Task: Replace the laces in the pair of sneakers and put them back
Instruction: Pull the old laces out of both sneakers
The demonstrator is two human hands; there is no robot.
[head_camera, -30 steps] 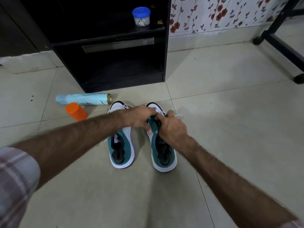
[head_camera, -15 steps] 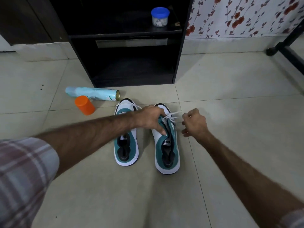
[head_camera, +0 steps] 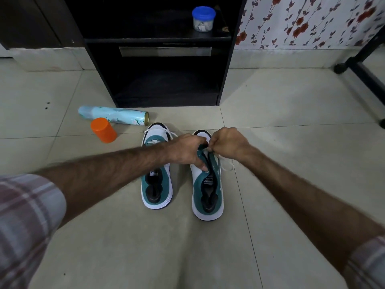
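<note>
2 teal-and-white sneakers stand side by side on the tiled floor [head_camera: 291,126], toes toward a black shelf unit [head_camera: 226,65]. The left hand [head_camera: 187,149] reaches over the left sneaker [head_camera: 156,184] and its grip curls round the tongue area of the right sneaker [head_camera: 208,190]. The right hand [head_camera: 229,142] pinches the white lace [head_camera: 226,164] above the eyelets, its loose end trailing beside the shoe. A spray can [head_camera: 116,116] lies near its orange cap [head_camera: 103,130]; a blue-lidded jar [head_camera: 203,18] sits on the shelf.
</note>
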